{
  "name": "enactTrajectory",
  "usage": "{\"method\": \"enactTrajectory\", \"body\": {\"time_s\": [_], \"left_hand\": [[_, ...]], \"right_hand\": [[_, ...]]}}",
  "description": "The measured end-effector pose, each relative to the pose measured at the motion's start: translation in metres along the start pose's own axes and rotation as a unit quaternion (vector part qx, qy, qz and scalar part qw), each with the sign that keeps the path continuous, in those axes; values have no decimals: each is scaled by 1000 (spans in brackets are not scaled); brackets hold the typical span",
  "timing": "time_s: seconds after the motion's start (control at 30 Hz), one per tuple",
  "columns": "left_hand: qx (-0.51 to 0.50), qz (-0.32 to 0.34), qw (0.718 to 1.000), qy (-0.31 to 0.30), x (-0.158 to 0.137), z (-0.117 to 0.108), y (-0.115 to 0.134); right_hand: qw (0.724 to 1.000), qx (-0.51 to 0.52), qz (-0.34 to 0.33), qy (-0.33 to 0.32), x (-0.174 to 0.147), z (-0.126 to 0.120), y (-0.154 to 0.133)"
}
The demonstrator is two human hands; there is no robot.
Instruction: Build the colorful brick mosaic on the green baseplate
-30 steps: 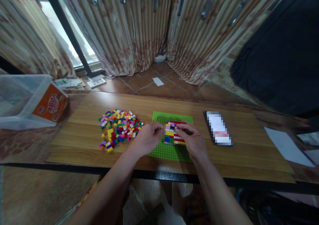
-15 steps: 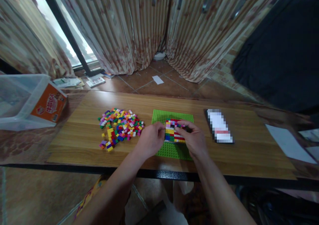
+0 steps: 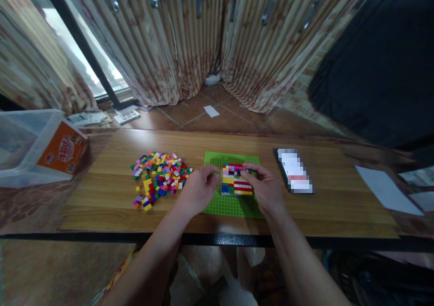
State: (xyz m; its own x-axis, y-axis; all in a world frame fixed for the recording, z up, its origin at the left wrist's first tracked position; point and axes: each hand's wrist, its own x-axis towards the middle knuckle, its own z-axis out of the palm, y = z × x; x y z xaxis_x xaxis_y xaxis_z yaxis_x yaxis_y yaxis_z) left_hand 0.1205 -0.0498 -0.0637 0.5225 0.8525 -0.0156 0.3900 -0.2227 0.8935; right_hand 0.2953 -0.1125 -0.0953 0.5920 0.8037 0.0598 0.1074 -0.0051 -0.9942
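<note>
A rectangular build of coloured toy bricks [image 3: 230,181] lies over the green studded baseplate [image 3: 220,208], with red and white stripes at its near right and a dark spot in its upper part. At its left edge, my left hand [image 3: 198,190] is closed, thumb and fingertips pinched together; whether anything small is between them I cannot make out. My right hand [image 3: 269,189] is closed on the right side of the brick build, thumb on top and index finger along the far edge. Its other fingers are partly hidden.
A loose pile of small toy bricks [image 3: 162,175] spreads over the wooden table [image 3: 101,206] at left. To the right lies a phone [image 3: 294,171] with a blurred screen, then a white paper sheet [image 3: 386,190]. A clear plastic bin [image 3: 30,177] stands at far left.
The whole view has shifted slightly as my head moved. Both hands stay at the brick build, with only slight finger movement; the pile and phone lie as before.
</note>
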Motion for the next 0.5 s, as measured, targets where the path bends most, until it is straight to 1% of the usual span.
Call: {"method": "enactTrajectory", "body": {"time_s": [0.07,0.13,0.2,0.27,0.33,0.4,0.5], "left_hand": [[-75,3,997,4,2,0,-1],[-152,-12,988,2,2,1,3],[-220,-41,975,0,2,1,9],[-270,-66,961,-6,0,0,14],[-300,-76,951,-11,-1,0,18],[-318,-74,945,-13,-1,0,18],[-320,-61,945,-21,0,1,17]], "right_hand": [[998,-22,-52,34,-1,-1,-4],[988,-74,-124,49,-4,1,-12],[971,-133,-194,34,-11,4,-22],[955,-169,-243,-2,-18,9,-31],[944,-183,-271,-36,-24,14,-36],[937,-193,-284,-59,-28,18,-37],[932,-209,-288,-71,-29,20,-35]]}}
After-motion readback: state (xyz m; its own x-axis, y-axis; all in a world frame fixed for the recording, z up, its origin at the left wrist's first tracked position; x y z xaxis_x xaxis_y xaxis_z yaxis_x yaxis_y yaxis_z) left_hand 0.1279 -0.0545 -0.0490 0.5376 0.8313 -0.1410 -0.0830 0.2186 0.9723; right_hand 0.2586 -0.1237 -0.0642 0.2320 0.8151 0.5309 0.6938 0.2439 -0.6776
